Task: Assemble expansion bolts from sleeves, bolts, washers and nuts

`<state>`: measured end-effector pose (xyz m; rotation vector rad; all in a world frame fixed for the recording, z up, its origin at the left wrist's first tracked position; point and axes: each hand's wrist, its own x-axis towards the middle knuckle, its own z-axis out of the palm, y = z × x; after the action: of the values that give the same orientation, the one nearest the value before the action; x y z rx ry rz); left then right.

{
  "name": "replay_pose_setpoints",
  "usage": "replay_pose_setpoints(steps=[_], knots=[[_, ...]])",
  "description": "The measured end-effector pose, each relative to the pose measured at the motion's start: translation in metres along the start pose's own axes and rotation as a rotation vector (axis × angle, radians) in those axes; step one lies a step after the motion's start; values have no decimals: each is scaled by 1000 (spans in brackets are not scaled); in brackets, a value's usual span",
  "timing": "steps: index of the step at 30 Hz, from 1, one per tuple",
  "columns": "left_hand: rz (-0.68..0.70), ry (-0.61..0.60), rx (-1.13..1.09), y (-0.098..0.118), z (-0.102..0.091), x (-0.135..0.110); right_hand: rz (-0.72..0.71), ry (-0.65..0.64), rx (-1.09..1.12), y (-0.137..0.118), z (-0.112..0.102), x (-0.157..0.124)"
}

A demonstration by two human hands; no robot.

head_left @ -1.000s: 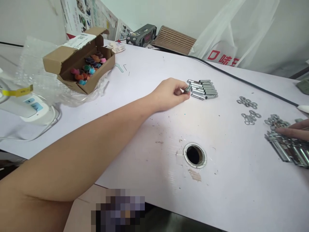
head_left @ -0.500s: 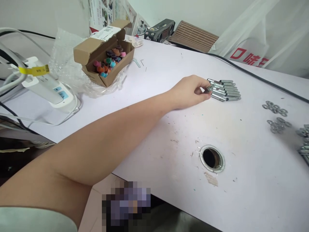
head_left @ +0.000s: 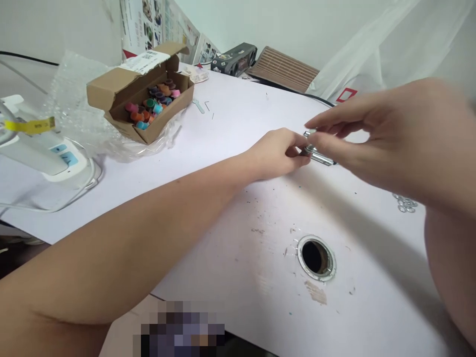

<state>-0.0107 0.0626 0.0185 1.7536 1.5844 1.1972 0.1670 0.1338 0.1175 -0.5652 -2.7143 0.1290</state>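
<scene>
My left hand (head_left: pixel 277 153) rests on the white table with thumb and forefinger closed at the near ends of a row of shiny metal tubes (head_left: pixel 323 157). From the right, my right hand (head_left: pixel 390 144) reaches across the same row, its thumb and forefinger pinched around something small and shiny at the left end. That hand is slightly smeared by motion and hides most of the tubes. A cluster of metal washers (head_left: pixel 406 204) shows below my right wrist.
A round cable hole (head_left: pixel 316 258) opens in the table (head_left: pixel 238 287). To the left stand a cardboard box (head_left: pixel 163 121) of colourful capped bottles, bubble wrap (head_left: pixel 65 94) and a white power strip (head_left: pixel 72 163). Behind lie a small wrench (head_left: pixel 199 106), a dark device (head_left: pixel 233 59) and a plastic bag (head_left: pixel 372 64).
My right hand has come in from the right to the metal tubes, covering most of them. The whole view has shifted a little; my left hand remains at the tube ends.
</scene>
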Motion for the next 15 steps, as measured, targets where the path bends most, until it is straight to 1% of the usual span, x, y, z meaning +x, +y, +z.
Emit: replay_pose_setpoints(steps=[1,3,5,7,9,10,13,15], knots=[[8,9,7,-1,0,0,-16,-24,35,-6,7,1],[36,20,21,-3,1,1,-55,-54,95,-8,19,0],[51,19,26,-4,1,3,-75,-33,121,-3,25,-4],[39,22,16,-4,2,4,-52,5,107,0,24,-7],[23,24,-11,-3,2,5,11,34,36,-1,19,-8],[21,21,-31,-3,2,5,57,21,-15,-2,16,-8],[21,12,-98,-3,2,5,196,-87,-131,-5,12,-3],[16,9,-127,-3,2,4,253,-172,-137,-4,12,1]])
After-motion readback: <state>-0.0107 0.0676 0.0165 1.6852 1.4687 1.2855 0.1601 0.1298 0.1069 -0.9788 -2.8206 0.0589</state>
